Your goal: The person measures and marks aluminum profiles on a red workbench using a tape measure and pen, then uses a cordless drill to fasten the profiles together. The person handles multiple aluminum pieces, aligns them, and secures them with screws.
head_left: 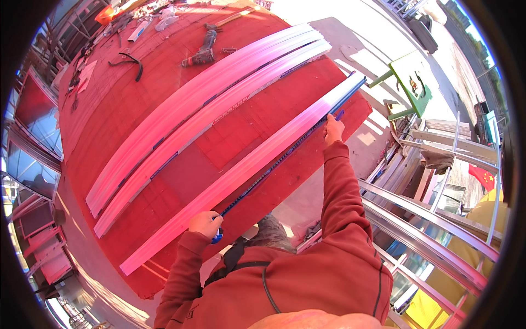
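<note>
A long pink-tinted metal profile (235, 181) lies diagonally across the red-covered table, nearest to me. At its near edge, my left hand (204, 223) is closed on a rounded blue tape measure (218, 237), partly hidden by the fingers. A dark, marked strip (267, 173) runs along the profile's edge between my hands; whether it is the tape's blade or the profile's own film I cannot tell. Farther up, my right hand (333, 130) is closed at the same edge, with a slim blue pen-like thing (340, 115) sticking out of the fingers.
Two more long profiles (203, 107) lie side by side farther across the red table (181, 181). Beyond them are a cordless power tool (201, 52), a hammer (233, 19) and a black curved strip (131, 64). A green stool (408, 85) and stacked metal bars (427, 230) stand at right.
</note>
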Motion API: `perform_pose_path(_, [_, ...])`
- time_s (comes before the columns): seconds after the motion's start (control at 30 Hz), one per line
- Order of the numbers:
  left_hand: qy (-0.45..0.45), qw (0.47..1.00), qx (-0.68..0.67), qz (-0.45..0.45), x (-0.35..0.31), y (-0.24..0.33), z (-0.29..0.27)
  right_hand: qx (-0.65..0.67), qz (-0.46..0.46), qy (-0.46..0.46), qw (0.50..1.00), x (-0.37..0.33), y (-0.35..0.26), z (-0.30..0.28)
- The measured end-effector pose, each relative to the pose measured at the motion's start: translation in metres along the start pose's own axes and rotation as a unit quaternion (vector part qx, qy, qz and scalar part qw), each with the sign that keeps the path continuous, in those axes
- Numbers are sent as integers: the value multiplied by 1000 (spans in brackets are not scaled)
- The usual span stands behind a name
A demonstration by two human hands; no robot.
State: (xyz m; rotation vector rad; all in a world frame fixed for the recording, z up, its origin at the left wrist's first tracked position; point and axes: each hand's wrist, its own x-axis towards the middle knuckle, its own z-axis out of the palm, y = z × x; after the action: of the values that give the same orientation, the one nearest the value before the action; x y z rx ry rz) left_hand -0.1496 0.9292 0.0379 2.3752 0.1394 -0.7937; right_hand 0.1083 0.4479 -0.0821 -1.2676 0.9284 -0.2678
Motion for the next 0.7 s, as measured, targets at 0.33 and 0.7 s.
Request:
perform_pose_path(0.33, [72,993,-82,47,-29,-86,2,-21,-54,-33,998,-115,57,22])
perform_pose_path(0.7, [104,991,-47,-65,-258,-449,-78,-282,-195,-251,905,-480,286,5])
